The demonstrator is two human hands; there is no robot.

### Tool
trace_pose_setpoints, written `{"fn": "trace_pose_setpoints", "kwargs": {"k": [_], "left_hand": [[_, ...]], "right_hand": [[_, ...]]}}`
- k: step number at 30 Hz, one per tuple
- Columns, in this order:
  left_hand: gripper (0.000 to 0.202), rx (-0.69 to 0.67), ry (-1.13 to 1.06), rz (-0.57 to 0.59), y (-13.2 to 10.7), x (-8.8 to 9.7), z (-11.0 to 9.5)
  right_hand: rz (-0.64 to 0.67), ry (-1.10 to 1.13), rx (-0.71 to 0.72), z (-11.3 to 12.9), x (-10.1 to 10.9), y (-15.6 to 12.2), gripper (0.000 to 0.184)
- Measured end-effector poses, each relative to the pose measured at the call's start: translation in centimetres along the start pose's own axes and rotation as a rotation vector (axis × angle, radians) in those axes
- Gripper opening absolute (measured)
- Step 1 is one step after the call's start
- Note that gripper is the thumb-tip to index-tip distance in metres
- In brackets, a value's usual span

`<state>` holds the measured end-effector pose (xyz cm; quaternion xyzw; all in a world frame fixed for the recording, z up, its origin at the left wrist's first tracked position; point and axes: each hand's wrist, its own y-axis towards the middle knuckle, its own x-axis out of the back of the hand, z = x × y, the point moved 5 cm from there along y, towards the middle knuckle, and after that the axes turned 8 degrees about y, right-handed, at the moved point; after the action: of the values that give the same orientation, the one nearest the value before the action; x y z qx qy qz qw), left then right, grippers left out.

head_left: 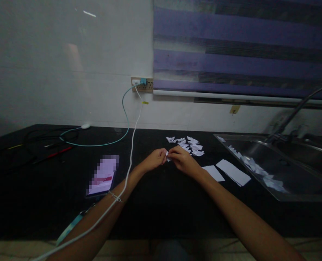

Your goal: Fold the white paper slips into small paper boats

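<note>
Both hands (pixel 168 159) on a paper scrap (pixel 167 156), folded pieces (pixel 189 144) just beyond.

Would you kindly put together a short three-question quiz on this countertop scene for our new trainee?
1. True or false: both hands pinch the small paper piece.
2. Where do the paper scraps lie? A) in the sink B) on the phone C) on the blind
3. Which hand is nearer the phone?

Key:
1. True: left hand and right hand meet on it.
2. A, inside the sink.
3. The left hand.
</note>
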<state>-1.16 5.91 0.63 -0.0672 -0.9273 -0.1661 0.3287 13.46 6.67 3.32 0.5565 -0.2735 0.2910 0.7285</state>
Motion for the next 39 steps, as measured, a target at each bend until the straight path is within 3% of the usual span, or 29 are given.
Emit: {"fn": "trace_pose_setpoints", "kwargs": {"k": [6,10,14,20,29,33,39], "left_hand": [[0.033,-0.051,0.213,-0.128,0.1,0.2,-0.4],[0.030,-0.097,0.293,-0.178,0.0,0.4,-0.8],[0.031,-0.136,0.355,-0.167,-0.2,0.2,-0.8],[0.030,-0.128,0.332,-0.133,-0.1,0.1,-0.6],[0.042,-0.057,-0.047,-0.056,-0.5,0.4,-0.8],[0.039,-0.092,-0.015,-0.081,-0.4,0.5,-0.9],[0.038,-0.081,0.030,-0.126,-0.2,0.7,-0.7]], "right_hand": [[-0.104,0.132,-0.083,0.7,0.3,0.4,0.017],[-0.298,0.321,-0.388,-0.3,0.4,0.3,0.013],[-0.209,0.518,-0.597,-2.0,-0.9,-0.1,0.024],[-0.200,0.643,-0.640,-3.6,-1.2,-0.6,0.028],[-0.162,0.859,-0.718,-3.2,-2.1,-1.1,0.030],[-0.262,0.838,-0.733,-3.1,-2.0,-0.8,0.024],[-0.412,0.990,-0.838,-2.6,-2.0,-0.7,0.029]]}}
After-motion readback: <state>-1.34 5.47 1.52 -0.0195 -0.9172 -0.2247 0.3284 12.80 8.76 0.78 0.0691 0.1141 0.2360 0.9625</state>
